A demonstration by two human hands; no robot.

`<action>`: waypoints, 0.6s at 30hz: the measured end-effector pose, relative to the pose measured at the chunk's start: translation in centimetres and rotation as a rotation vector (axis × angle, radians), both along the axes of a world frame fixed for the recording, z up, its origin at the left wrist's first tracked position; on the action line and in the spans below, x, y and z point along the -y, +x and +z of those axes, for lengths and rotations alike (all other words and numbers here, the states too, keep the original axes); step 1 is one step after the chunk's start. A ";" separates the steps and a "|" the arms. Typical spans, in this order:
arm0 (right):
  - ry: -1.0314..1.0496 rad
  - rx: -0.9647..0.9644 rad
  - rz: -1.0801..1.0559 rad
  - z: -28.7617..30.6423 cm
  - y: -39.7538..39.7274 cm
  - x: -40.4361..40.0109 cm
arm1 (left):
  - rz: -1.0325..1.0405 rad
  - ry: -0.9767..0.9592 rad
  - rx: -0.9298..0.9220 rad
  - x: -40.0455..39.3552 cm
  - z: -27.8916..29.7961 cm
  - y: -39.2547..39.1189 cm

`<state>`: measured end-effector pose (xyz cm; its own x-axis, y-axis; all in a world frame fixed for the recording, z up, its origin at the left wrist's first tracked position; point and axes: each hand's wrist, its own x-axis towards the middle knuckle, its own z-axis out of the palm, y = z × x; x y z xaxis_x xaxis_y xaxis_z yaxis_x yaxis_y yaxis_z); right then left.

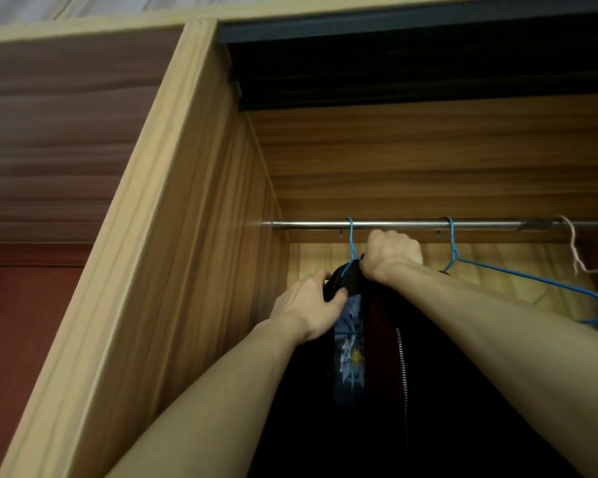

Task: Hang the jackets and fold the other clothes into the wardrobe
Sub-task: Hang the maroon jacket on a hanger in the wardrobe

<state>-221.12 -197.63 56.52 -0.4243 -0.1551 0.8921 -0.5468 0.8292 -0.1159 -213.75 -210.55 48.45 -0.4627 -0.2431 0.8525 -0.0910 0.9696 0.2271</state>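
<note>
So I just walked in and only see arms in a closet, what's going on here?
A person is hanging a black jacket in the wardrobe. Its blue hanger is already hooked over the metal rail. The left hand grips the collar, and the right hand grips the jacket's top beside the hook. An empty blue hanger hangs further right.

Hands (349,281) gripping hangered jacket (377,339)
</note>
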 end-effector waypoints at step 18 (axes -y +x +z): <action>-0.030 0.572 1.024 -3.1 1.4 -7.9 | 0.077 -0.159 0.014 -5.7 -3.6 6.2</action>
<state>-219.75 -189.70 53.47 -0.4541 -0.6384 0.6214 -0.8193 0.0252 -0.5728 -207.59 -204.80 44.88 -0.4599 -0.1405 0.8768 -0.1684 0.9833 0.0692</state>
